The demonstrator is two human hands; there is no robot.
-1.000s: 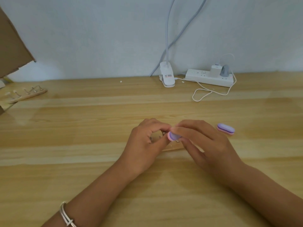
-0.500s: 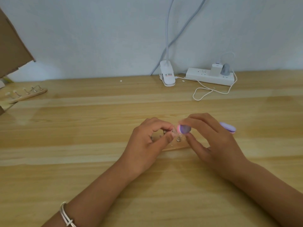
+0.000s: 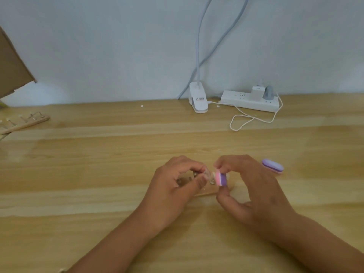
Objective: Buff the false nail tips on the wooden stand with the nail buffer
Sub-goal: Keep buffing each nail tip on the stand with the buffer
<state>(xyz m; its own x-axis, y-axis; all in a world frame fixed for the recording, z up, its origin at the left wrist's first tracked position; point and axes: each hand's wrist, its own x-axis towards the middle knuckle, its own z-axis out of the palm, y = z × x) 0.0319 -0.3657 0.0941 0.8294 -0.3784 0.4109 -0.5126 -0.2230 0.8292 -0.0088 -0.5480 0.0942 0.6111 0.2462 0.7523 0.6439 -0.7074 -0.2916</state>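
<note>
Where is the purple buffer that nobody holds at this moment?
In the head view, the spare purple buffer lies on the wooden table, right of centre, just beyond the right hand and nearer to the person than the white power strip.

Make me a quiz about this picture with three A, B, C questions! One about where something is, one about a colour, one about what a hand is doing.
1. Where is the spare buffer?
A) on the wall
B) on the table, just right of the right hand
C) in a cup

2. What colours is the nail buffer in the right hand?
A) green and yellow
B) pink and purple
C) black

3. What is the left hand doing?
A) lying flat
B) waving in the air
C) pinching a nail tip on the wooden stand

Answers:
1 B, it lies on the wood beyond the knuckles.
2 B, a pink layer sits beside a purple one.
3 C, finger and thumb meet at the tip.
</note>
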